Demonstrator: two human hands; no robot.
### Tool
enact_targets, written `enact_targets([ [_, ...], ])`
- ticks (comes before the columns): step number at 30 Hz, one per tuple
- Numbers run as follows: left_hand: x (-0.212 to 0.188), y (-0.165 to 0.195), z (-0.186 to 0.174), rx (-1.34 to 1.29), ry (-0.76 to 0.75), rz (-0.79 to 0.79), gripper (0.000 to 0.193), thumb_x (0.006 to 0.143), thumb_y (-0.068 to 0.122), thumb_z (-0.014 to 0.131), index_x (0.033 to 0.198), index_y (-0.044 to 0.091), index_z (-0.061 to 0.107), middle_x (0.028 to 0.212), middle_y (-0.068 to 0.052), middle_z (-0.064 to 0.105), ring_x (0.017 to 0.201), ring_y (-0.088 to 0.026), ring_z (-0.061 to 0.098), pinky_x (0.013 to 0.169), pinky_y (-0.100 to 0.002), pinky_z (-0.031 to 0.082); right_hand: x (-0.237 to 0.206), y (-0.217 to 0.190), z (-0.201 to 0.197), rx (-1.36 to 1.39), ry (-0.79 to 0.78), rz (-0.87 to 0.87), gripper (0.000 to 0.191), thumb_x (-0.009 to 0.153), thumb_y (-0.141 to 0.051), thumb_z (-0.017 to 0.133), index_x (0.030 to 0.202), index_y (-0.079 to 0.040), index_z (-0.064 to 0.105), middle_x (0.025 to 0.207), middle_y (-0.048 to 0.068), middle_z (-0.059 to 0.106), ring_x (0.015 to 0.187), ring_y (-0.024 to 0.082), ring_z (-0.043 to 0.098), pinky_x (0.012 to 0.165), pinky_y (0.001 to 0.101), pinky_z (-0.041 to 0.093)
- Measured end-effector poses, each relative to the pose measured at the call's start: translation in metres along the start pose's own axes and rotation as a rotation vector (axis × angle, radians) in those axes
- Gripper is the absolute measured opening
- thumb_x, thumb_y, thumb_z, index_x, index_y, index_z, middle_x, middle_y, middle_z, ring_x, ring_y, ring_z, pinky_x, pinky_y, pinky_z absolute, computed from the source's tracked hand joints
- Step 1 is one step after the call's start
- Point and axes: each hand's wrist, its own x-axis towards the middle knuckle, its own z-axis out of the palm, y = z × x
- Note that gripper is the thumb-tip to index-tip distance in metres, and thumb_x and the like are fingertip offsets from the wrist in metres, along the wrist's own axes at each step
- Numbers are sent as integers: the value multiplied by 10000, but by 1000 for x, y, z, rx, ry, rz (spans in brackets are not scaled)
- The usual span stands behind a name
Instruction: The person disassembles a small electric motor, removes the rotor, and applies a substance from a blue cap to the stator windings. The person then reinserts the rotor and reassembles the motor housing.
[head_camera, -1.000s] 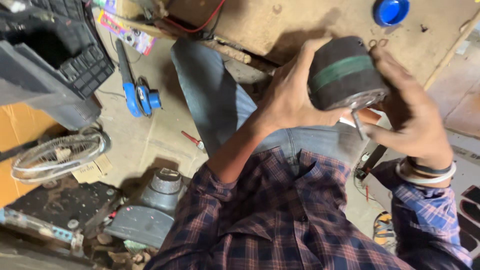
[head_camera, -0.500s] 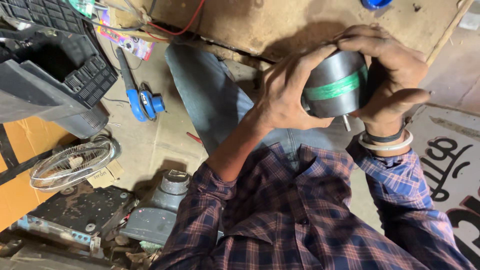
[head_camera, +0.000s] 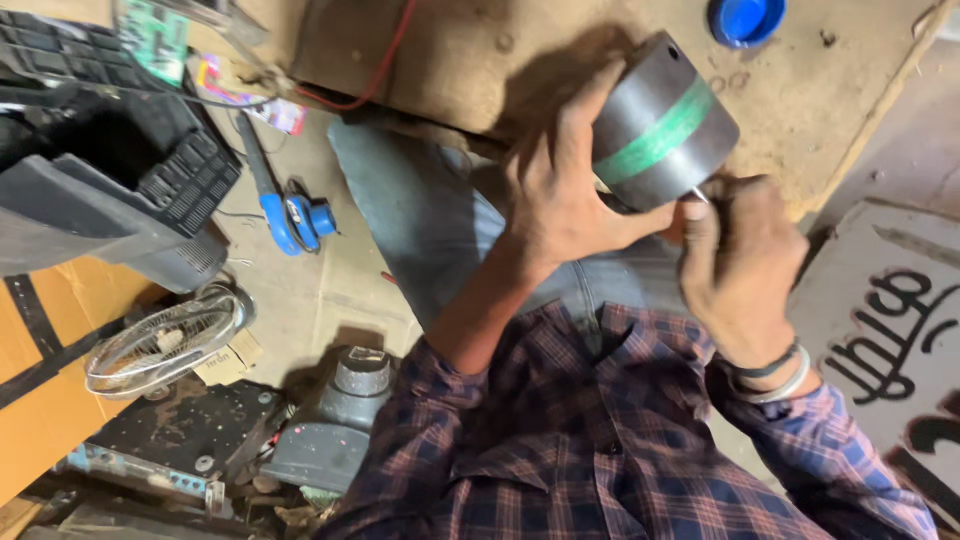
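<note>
Worn brown plywood worktop sits just beyond both hands, scuffed and dusty; bare concrete floor below and left of them, cramped workshop. Dark grey plastic housing with grille vents well out past the left hand, orange cardboard carton under it. Grey moulded motor base and round wire fan guard lie on the floor below the left forearm. Dark grey cylindrical metal motor with a green band round it is held up in the air over the lap, between the two hands. Left hand is wrapped round its side, fingers closed on the body. Right hand is pinched at the motor's lower end, on what looks like the thin shaft; exact grip hard to tell. Blue-handled tool on the floor left of the left hand; blue round cap on the worktop beyond the right hand. Risk: motor looks heavy, one-handed side grip, so a slip drops it onto the lap; fingertips on the shaft could get nicked.
</note>
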Motion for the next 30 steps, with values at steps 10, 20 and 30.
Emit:
enact_targets([
  [10, 3, -1, -2, 10, -16, 4, 1045, 720, 410, 964, 1525, 120, 364, 1403, -97, 565, 1243, -298, 655, 1052, -383, 570, -9, 21, 9, 348, -109, 198, 408, 1240, -229, 534, 908, -15, 638, 748, 77, 655, 622, 171, 619, 571, 308, 465],
  [20, -3, -9, -9, 94, -217, -85, 1231, 641, 484, 978, 1547, 98, 240, 1463, -228, 487, 1319, -421, 554, 1104, -508, 497, -3, 53, 11, 1939, -640, 940, 454, 1142, -354, 537, 787, -71, 539, 656, 28, 535, 515, 76, 409, 425, 209, 314],
  [30, 8, -7, 1, 133, -174, -191, 1157, 641, 506, 947, 1484, 56, 294, 1211, -242, 603, 1106, -423, 658, 920, -536, 545, 16, 7, -16, -98, -146, -123, 177, 1088, -98, 676, 1038, 71, 679, 895, 202, 693, 724, 283, 650, 631, 378, 495],
])
